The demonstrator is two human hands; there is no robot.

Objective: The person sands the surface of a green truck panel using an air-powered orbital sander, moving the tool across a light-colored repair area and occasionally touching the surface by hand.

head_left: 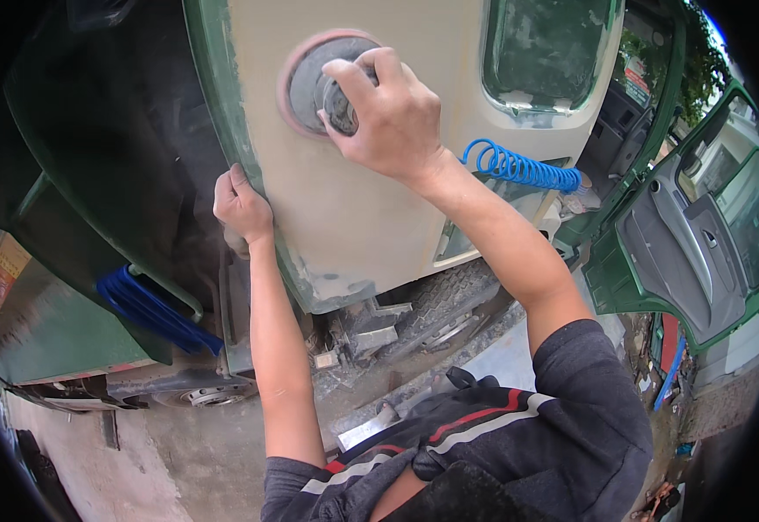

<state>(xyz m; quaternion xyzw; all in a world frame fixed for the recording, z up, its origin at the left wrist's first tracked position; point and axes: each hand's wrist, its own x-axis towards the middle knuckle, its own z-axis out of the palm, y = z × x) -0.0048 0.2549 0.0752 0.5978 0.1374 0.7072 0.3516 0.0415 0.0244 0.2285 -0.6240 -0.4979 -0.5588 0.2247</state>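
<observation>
A large cream-coated vehicle panel (345, 217) with green edges stands in front of me. My right hand (388, 109) is closed over the top of a round, dark disc sander (305, 76). The sander's wide pad, with a pinkish rim, lies against the upper part of the panel. Lower and to the left, my left hand (245, 207) grips the panel's green left edge, its fingers partly hidden behind it. A coiled blue air hose (527, 167) stretches behind my right forearm; where it joins the tool is hidden.
At right hangs an open green vehicle door (693, 252) with grey trim. A blue cloth (153, 309) drapes beside a green bar at left. Dark vehicle parts (379, 326) show below the panel. A window opening (549, 56) sits at upper right.
</observation>
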